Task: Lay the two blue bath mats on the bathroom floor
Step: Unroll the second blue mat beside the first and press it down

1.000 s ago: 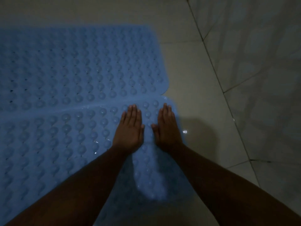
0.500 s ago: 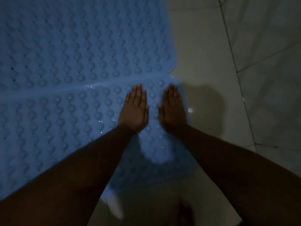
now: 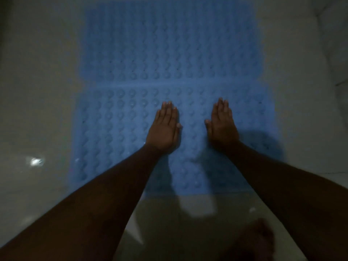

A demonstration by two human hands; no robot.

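Two blue bath mats with rows of round bumps lie flat on the pale floor, edge to edge along a seam. The far mat [image 3: 169, 44] fills the upper middle of the head view. The near mat [image 3: 113, 129] lies just below it. My left hand [image 3: 165, 127] rests palm down on the near mat, fingers flat and together. My right hand [image 3: 223, 123] lies flat on the same mat a little to the right, apart from the left. Neither hand holds anything. My forearms hide part of the near mat's front edge.
Pale floor tiles [image 3: 37, 91] surround the mats on the left, right and front. A bright reflection [image 3: 35, 161] glints on the wet floor at left. A bare foot [image 3: 256, 240] stands on the tiles at lower right. A tiled wall [image 3: 335, 44] rises at the far right.
The view has swung so both mats now sit centred. My hands have moved from the near mat's right end toward its middle and have spread further apart, still flat on it.
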